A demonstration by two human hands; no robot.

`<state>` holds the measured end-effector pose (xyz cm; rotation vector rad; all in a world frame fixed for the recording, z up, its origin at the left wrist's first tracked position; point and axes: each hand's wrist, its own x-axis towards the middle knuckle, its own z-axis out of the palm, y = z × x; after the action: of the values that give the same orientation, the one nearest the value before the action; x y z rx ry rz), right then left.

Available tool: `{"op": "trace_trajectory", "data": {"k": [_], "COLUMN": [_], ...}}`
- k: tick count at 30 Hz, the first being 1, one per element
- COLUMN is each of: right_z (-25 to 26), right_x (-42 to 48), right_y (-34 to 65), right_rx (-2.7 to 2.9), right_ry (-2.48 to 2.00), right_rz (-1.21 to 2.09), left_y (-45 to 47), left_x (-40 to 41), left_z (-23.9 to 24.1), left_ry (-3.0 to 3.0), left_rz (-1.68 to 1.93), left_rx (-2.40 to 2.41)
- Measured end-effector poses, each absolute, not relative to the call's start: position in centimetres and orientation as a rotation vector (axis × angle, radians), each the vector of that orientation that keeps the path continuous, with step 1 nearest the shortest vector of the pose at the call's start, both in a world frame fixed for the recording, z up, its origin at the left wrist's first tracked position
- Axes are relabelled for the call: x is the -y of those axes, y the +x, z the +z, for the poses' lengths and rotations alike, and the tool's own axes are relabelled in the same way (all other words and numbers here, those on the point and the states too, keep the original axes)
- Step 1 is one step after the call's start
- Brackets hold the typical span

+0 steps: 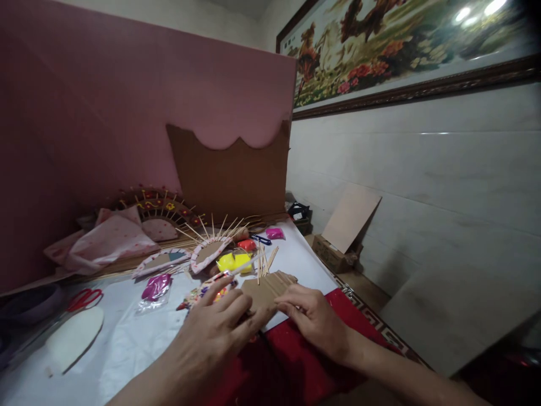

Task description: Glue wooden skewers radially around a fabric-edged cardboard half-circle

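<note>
Atop one cardboard stack (270,283), left hand (220,328) and right hand (313,318) rest.

a white tiled wall (422,186) lines the right side of a dim room, carrying a dark-framed painting (401,51) of a landscape with red flowers; its glass reflects two bright lights (465,14). a tall pink board (127,113) stands at the back of a white-covered table (304,262), with a scalloped brown cardboard panel (228,175) upright in front of it. a red cloth (296,361) with a patterned border drapes the near edge. on the brown floor (367,290) by the wall sits a cardboard box (333,256), a flat sheet (350,217) leaning above it against the tiles.
</note>
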<state>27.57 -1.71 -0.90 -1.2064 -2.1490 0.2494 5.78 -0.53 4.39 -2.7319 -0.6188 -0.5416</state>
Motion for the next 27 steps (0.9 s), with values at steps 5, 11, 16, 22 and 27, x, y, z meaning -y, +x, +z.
{"op": "trace_trajectory", "data": {"k": [5, 11, 16, 22, 27], "right_z": [0.1, -0.1, -0.5, -0.8, -0.2], "right_x": [2.3, 2.2, 2.0, 1.3, 0.1], "right_y": [28.5, 30.3, 31.3, 31.4, 30.5], "right_rx": [1.918, 1.774, 1.742, 1.781, 1.792], "right_ry": [-1.227, -1.298, -1.317, -1.3, -1.238], "right_rz": [0.461, 0.37, 0.35, 0.338, 0.257], "left_y": [9.1, 11.5, 12.3, 12.4, 11.6], "left_x": [-0.4, -1.2, -1.4, -1.2, -0.6], "left_z": [2.3, 0.3, -0.6, -1.3, -1.2], "left_ry": [-2.846, -2.928, -2.931, -2.968, -2.898], "left_rz": [-0.429, -0.464, -0.479, -0.513, -0.562], "left_rx": [0.523, 0.437, 0.397, 0.429, 0.435]}}
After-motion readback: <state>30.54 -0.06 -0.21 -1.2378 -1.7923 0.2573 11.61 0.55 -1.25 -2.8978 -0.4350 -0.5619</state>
